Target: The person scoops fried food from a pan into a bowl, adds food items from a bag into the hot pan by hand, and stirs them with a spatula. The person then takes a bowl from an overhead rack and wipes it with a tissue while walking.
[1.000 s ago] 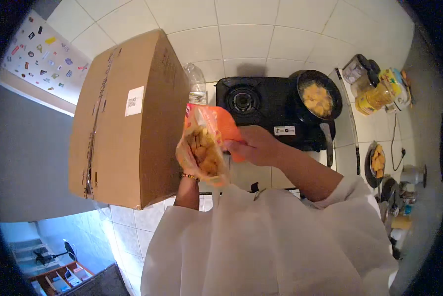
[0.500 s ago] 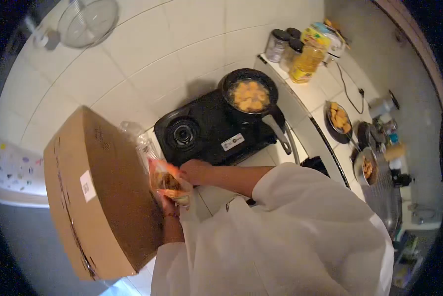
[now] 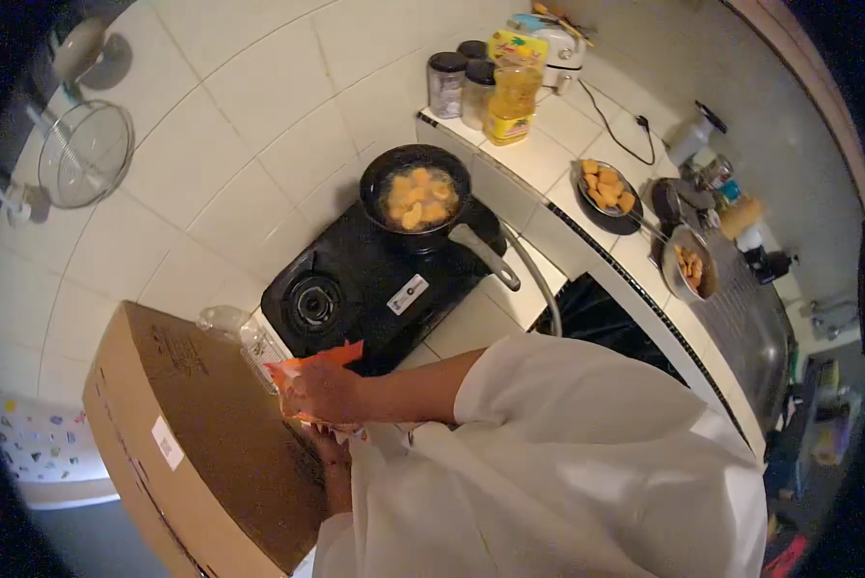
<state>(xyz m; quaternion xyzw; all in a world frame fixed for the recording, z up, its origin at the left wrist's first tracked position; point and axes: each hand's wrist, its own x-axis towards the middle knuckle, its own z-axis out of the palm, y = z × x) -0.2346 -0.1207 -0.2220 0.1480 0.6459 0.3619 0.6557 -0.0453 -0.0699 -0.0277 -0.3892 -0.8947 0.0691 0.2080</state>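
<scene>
Left hand [image 3: 330, 447] holds orange-white plastic bag [image 3: 348, 353]; right hand [image 3: 328, 393] atop, fingers' grip unclear. Seemingly handling step; next needs steady support.

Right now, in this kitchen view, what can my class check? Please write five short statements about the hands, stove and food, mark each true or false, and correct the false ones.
1. The right hand is at the orange packet. True.
2. The frying pan is covered by a lid. False: the frying pan is uncovered, and golden pieces show inside.
3. The cardboard box stands to the left of the stove in this view. True.
4. The right hand is gripping the frying pan. False: the right hand is away from it, down by the cardboard box.
5. Only the frying pan holds food. False: a metal bowl at the right holds pieces too.
</scene>
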